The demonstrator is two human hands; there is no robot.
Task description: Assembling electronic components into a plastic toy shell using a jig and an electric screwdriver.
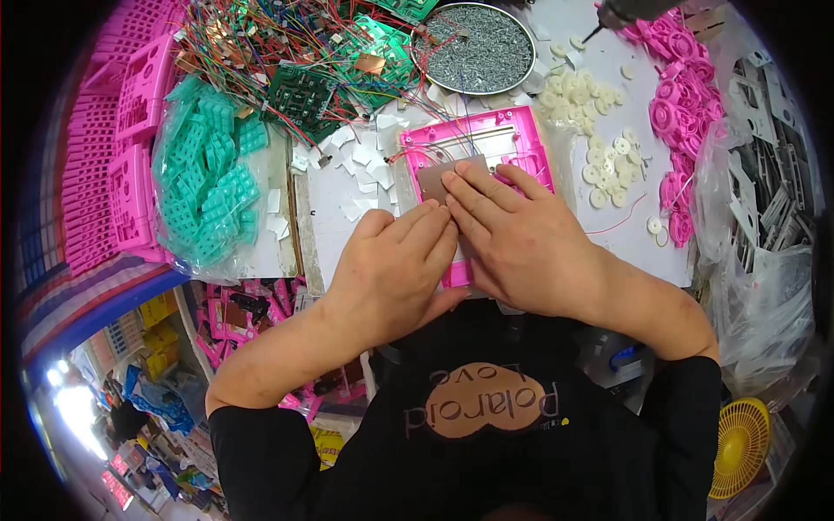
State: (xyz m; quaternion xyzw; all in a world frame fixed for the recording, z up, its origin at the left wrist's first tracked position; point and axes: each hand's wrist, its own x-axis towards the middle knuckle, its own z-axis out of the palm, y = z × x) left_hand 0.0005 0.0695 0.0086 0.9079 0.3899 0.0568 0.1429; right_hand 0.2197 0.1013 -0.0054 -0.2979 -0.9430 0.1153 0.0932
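A pink plastic casing (525, 120) lies on the table in front of me, its inner side up, with thin red and blue wires running into it. On it rests a flat brown panel (429, 180), largely covered by my hands. My right hand (532, 241) lies over the panel, fingers stretched out and pressing down. From the other side my left hand (388, 265) reaches in, its fingertips on the panel's near part beside the right hand's fingers. Both thumbs point inward near the casing's lower end. What is under the palms is hidden.
Scraps of white paper (363, 165) lie left of the casing. Beyond are wired green circuit boards (304, 97) and a round tray of screws (473, 7). Cream plastic wheels (599, 174) and pink parts (682, 108) lie right. A dark screwdriver tip (596, 33) hangs above. Bagged green keypads (208, 174) sit left.
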